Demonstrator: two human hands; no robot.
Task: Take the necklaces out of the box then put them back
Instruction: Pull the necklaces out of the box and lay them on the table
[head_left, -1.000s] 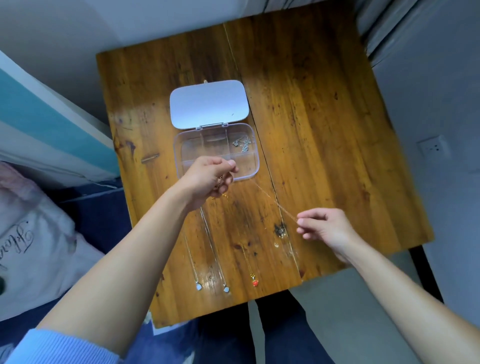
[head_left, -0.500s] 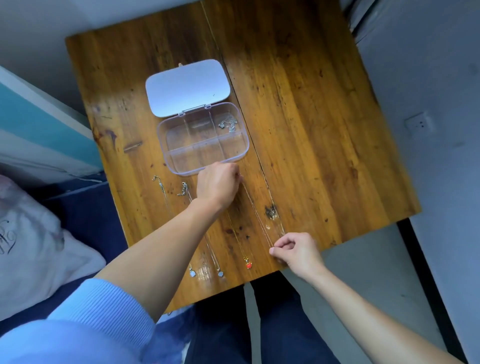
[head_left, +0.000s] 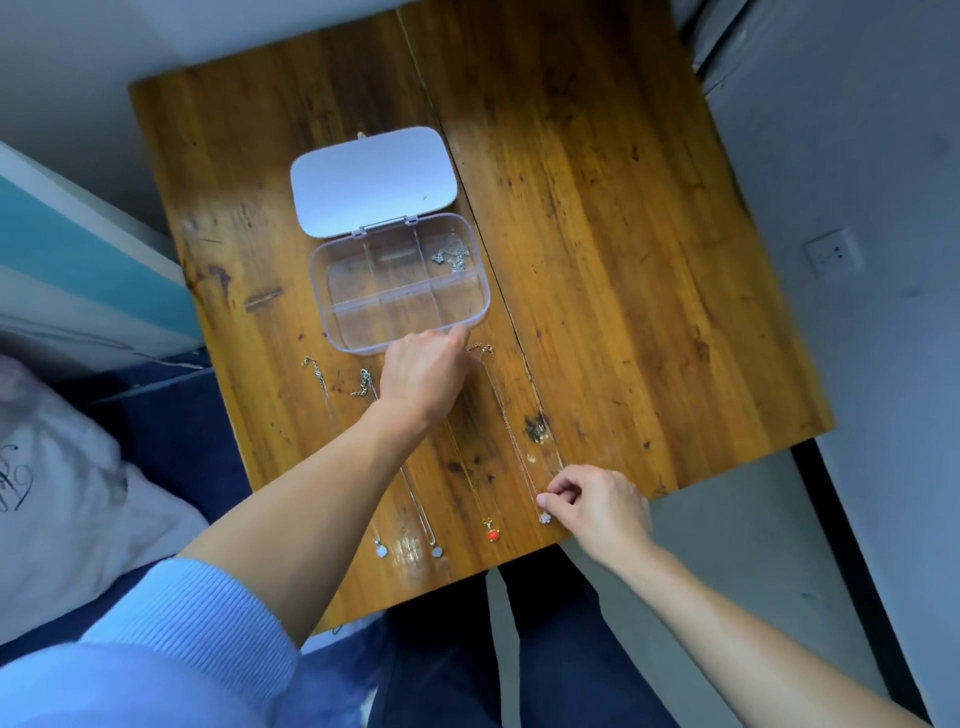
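Note:
A clear compartment box (head_left: 323, 291) sits open on the wooden table (head_left: 623, 260), its lid (head_left: 374, 182) laid flat behind it. One silver necklace (head_left: 451, 257) lies bunched in the back right compartment. Several necklaces lie stretched out in front: two silver ones with pale pendants (head_left: 381, 550) (head_left: 437, 552), a gold one with a red pendant (head_left: 492, 534), and a thin chain (head_left: 511, 431) ending in a small flower pendant (head_left: 544, 517). My left hand (head_left: 423, 376) is curled at the box's front edge, beside the thin chain's clasp end. My right hand (head_left: 597, 499) pinches that chain just above its pendant.
The table's near edge runs just below the pendants, with my dark trousers (head_left: 545, 649) under it. A pale pillow (head_left: 57, 493) and a blue bed lie to the left. A wall socket (head_left: 831, 254) is on the grey floor side at right.
Both hands came down and toward me, laying the thin chain straight on the table. Its clasp end now rests on the wood beside my left hand; my right hand reached the near edge.

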